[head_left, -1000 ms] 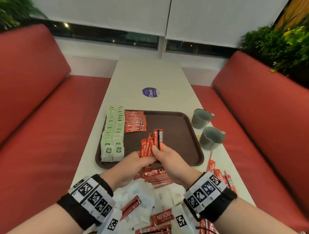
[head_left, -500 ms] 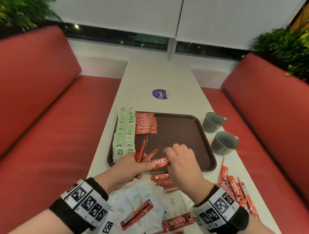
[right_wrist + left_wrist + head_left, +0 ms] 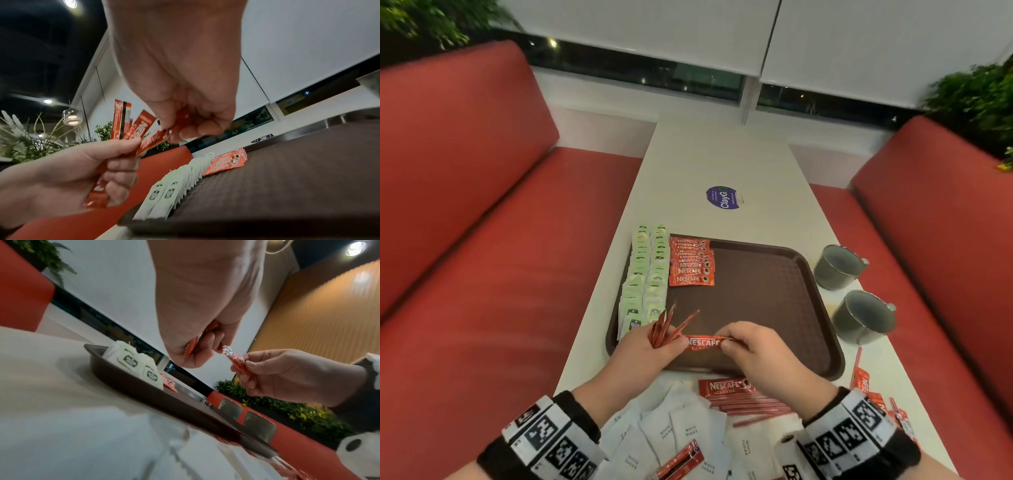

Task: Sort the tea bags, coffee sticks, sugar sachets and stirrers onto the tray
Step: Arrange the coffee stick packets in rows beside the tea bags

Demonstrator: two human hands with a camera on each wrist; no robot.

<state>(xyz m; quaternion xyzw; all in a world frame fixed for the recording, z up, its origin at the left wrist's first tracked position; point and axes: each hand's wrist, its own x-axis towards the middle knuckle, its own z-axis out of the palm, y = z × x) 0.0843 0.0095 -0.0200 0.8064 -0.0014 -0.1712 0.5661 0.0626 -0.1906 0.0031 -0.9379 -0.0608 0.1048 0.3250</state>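
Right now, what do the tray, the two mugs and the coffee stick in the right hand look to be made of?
Tray: probably moulded plastic, dark brown, matte, with a fine grid texture.
Two mugs: grey with a dull sheen and thin pale rims, so perhaps enamelled metal or glazed ceramic; I cannot tell which.
Coffee stick, pinched by the right hand: glossy red foil-like film; its crimped end glints silver in the left wrist view.

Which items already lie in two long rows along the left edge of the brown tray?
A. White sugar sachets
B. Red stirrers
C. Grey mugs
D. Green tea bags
D: the green tea bags fill two rows on the left side of the tray, while the white sugar sachets lie on the table in front of it.
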